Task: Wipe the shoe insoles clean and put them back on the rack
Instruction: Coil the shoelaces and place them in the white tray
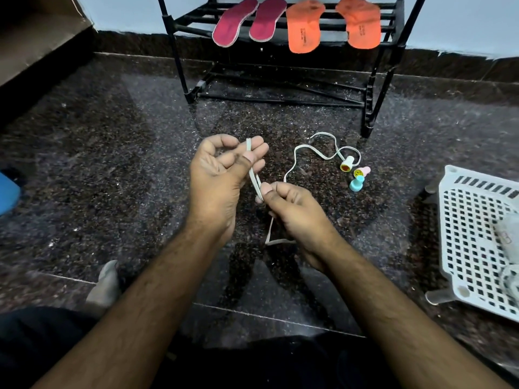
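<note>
Although the job is about insoles, neither hand is on one at this moment. All four insoles lie on the black rack [376, 80] at the top centre of the frame: a dark red pair [234, 22] to the left and an orange pair [304, 29] to the right, each draped over the shelf bars with its front end hanging past the edge. Judging from that, the putting-back part looks done, or nearly so; whether they have been wiped I cannot tell, since no cloth shows in either hand and the surfaces are too far off to read for dirt.

At the middle of the frame the left hand [222, 175] is half curled, thumb pressed against the fingers and pinching a flat white cord [295, 161] near its upper end. Just below and to the right, the right hand [295, 209] pinches the same cord between thumb and forefinger, and a doubled length runs taut between the two. From there the cord trails loosely across the dark speckled floor [112, 150] toward three small coloured stamps [355, 174] right of centre. A white plastic basket [477, 237] sits at the right edge, holding something pale I cannot make out.

What seems left, if anything, is tidying rather than insole work.
</note>
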`<state>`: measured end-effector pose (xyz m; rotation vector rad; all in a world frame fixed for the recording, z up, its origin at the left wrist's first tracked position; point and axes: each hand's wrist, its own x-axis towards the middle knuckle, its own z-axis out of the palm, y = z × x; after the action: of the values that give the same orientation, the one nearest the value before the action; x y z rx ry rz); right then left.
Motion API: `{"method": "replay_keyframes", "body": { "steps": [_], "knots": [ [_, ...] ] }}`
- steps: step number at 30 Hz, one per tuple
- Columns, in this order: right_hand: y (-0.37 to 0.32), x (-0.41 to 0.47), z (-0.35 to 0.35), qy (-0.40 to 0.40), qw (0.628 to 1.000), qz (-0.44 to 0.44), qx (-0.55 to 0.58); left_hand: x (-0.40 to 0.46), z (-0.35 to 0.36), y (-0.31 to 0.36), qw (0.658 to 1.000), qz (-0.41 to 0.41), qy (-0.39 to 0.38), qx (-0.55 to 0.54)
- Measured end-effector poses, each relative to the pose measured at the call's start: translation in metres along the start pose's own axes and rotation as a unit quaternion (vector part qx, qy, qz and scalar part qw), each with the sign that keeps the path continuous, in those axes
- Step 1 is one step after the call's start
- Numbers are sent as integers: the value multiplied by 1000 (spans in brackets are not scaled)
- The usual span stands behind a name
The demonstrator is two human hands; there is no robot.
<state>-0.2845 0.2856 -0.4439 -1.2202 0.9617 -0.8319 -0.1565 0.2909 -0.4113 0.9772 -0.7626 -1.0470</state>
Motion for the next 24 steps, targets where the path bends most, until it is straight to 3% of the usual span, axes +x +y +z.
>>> {"method": "replay_keyframes", "body": {
  "steps": [3,7,13,18,21,24],
  "knots": [
    [-8,-3,-3,-1,1000,-10,30,1,-4,2,1000,8,-8,-15],
    [-10,-5,-2,-4,999,-29,46,1,-3,2,990,30,-62,121],
    [-11,-5,-6,17,999,-20,37,-3,0,0,977,-71,-115,166],
    [-6,-2,-6,24,996,49,68,-5,4,0,983,-71,-144,91],
    [-5,-2,-5,5,995,59,78,-3,5,4,987,-91,-110,-77],
    [-6,-2,-5,1,997,51,58,1,1,7,980,-110,-66,-153]
  ]
}}
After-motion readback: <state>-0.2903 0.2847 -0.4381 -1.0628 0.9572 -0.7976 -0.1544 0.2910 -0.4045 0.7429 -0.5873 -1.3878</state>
